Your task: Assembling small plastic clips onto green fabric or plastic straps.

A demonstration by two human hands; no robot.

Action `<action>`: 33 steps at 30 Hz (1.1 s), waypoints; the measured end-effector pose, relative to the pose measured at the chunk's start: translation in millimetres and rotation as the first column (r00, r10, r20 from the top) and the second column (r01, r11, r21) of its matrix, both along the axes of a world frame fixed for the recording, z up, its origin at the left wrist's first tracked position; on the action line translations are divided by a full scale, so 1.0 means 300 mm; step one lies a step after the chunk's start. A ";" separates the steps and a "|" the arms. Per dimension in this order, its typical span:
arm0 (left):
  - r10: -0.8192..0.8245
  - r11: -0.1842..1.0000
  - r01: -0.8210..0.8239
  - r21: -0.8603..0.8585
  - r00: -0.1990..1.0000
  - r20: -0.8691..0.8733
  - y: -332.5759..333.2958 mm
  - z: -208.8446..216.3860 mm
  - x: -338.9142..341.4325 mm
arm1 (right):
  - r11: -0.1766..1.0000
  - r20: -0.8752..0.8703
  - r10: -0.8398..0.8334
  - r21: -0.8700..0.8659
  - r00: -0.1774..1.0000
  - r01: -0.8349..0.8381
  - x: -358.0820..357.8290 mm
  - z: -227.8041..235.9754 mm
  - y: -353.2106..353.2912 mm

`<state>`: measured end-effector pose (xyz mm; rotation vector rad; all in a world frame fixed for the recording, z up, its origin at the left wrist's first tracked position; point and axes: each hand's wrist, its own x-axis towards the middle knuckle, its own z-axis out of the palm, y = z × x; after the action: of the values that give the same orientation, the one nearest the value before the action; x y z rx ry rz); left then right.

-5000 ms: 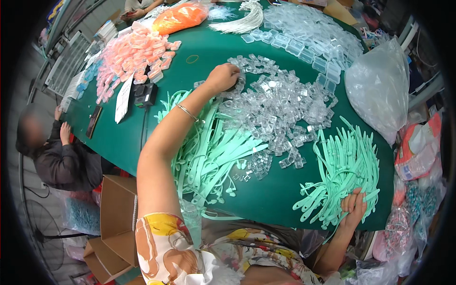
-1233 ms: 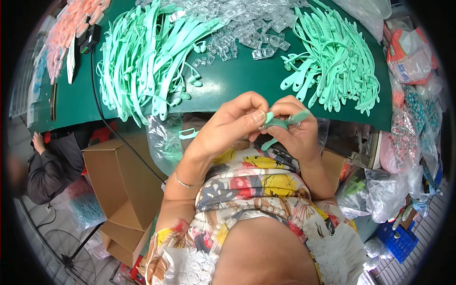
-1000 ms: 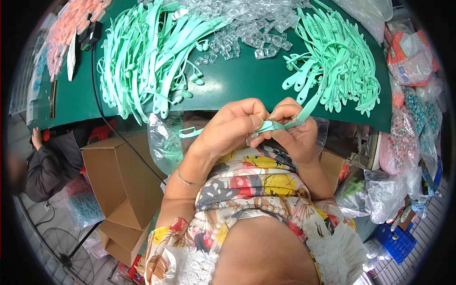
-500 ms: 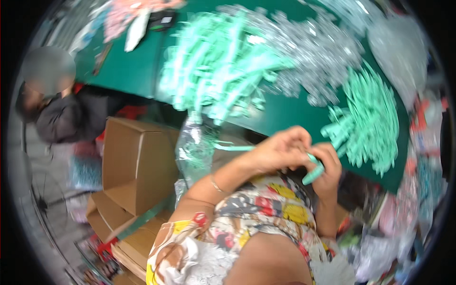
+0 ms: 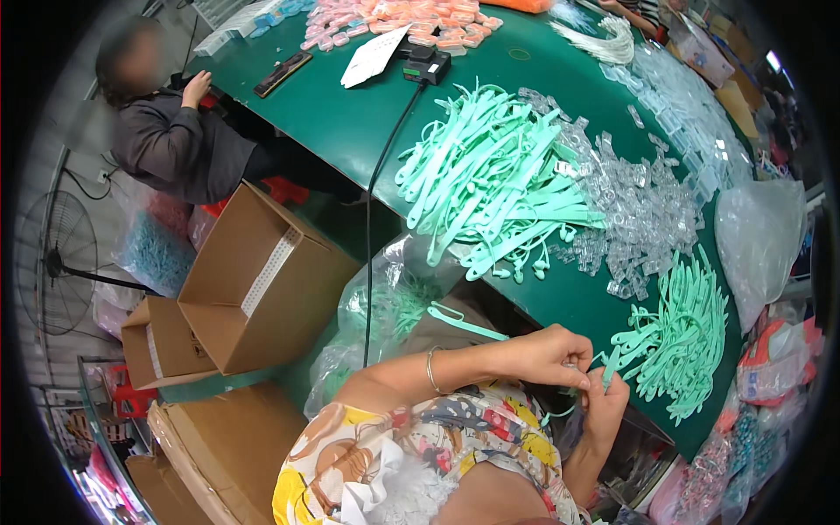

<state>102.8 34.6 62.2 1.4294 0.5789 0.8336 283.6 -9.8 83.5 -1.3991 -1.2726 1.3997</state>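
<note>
My left hand [image 5: 553, 354], its wrist in a thin bracelet, comes in from the left with its fingers closed in a pinch. Close against it, my right hand [image 5: 604, 404] is also closed, gripping a mint-green plastic strap [image 5: 610, 371] whose end sticks up past the fingers. A thin green piece shows between the two hands; what lies inside the left fingertips is mostly hidden. Another length of mint-green strap [image 5: 468, 324] with a looped end juts out beyond my left forearm. Right of my hands lies a bundle of matching straps [image 5: 678, 337] on the green table [image 5: 560, 302].
A larger heap of mint straps [image 5: 490, 179] and clear plastic clips [image 5: 643, 206] cover the table ahead. A black cable [image 5: 371, 254] hangs over the table edge. Left stand open cardboard boxes [image 5: 254, 280] and a clear bag [image 5: 346, 306]. A person [image 5: 179, 131] sits far left.
The view has shifted, bringing more of the far table and the cable into sight. My hands appear lower in the picture, and the right hand's strap now points upward instead of curling down.
</note>
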 end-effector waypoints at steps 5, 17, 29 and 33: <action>-0.125 0.991 0.122 0.046 0.989 0.080 -0.009 -0.016 -0.007 | 0.997 -0.426 -0.017 -0.078 0.904 -0.018 -0.036 -0.025 -0.004; -0.109 0.714 0.455 -0.532 0.823 0.557 -0.021 -0.040 0.033 | 0.995 -0.712 0.100 0.067 0.695 -0.075 -0.032 -0.049 -0.012; -0.136 0.848 0.178 -0.499 0.983 0.120 0.002 0.055 0.024 | 0.936 -0.262 -0.075 0.314 0.962 0.158 -0.056 0.008 0.015; -0.052 0.856 0.102 -0.508 0.992 0.112 -0.018 0.105 0.010 | 0.864 -0.011 0.080 0.499 0.997 -0.064 0.020 0.001 0.046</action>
<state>105.8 29.3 93.8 0.9101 0.6116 0.6161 289.6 3.9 83.7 -0.9758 -1.5434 1.0264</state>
